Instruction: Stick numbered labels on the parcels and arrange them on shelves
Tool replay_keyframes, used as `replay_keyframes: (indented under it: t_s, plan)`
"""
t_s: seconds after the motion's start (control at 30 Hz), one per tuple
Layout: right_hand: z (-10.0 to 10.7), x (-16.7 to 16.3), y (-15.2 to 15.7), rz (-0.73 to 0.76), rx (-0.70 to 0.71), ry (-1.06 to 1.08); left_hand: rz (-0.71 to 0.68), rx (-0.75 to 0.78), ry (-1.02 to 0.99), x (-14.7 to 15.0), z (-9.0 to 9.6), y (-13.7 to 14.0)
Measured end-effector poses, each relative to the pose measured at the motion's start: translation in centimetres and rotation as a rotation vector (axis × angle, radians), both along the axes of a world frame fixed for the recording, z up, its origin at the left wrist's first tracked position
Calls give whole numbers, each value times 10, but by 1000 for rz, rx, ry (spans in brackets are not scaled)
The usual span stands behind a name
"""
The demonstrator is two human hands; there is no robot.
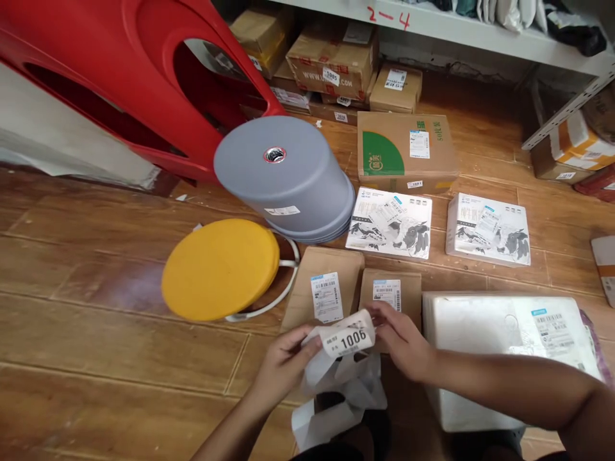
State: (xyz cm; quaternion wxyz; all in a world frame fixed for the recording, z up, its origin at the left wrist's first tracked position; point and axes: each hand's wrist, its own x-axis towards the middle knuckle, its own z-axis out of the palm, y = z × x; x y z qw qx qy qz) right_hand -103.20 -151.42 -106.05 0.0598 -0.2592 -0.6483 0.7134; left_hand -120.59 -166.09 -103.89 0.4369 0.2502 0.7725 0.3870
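A roll of white stickers, printed "1006" on the label facing up, is held between both hands. My left hand pinches its left end, thumb on top of the paper. The fingers of my right hand are curled round the right end. From the roll a long loose strip of backing paper hangs down in folds. Just beyond the hands lie two brown cartons with shipping labels, the left carton and the right carton, the latter partly covered by my right hand.
A large white box is on the right. Two cow-print boxes, a green-marked carton and grey stools stand ahead. Left is a yellow folding stool; behind are a red plastic piece and shelving.
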Motion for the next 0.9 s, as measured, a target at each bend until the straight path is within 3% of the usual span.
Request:
replay_keyframes:
  t_s: [0.1,0.2,0.37,0.57,0.77,0.9]
  plan:
    - [-2,0,-11,-235,-141,-11,-8,6,-156,-8,-12,8]
    - [-6,-3,-24,-239,-198,-78,-36,22,-175,-10,-15,14]
    - [-18,-13,-36,-342,-296,-158,32,158,-87,-5,-19,18]
    - [-18,-21,-34,-346,-586,-197,102,39,-335,2,-24,18]
    - [-17,-25,-35,-395,-578,-202,96,-19,-305,7,-33,18]
    - [-27,-26,-44,-474,-582,-206,17,-56,-194,8,-40,11]
